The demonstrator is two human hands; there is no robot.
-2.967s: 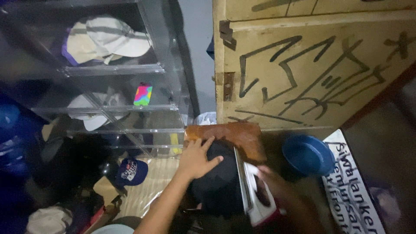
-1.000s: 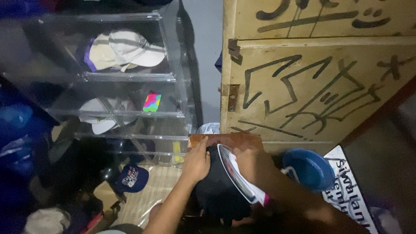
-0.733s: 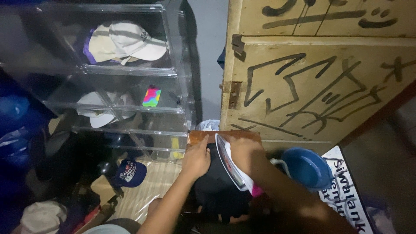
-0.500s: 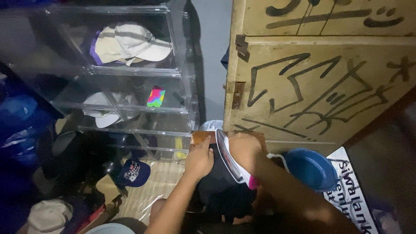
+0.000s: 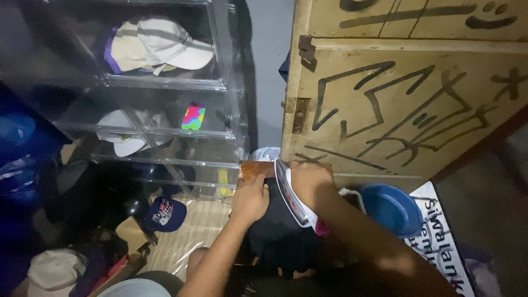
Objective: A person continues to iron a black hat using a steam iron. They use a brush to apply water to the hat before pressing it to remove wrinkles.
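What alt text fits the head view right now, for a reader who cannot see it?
Both hands, left hand and right hand, press on a black cap with a white brim, low beside a yellow painted wooden door. Clear stacked drawers of caps stand left; a blue bowl sits right.

Clear acrylic shelf unit (image 5: 220, 82): white caps (image 5: 157, 49) on top shelf, white cap (image 5: 129, 137) on the one below. Floor (image 5: 187, 231): navy cap (image 5: 163, 213), light cap (image 5: 55, 269), blue bowl (image 5: 391, 209), printed sign (image 5: 443, 242) beside it.
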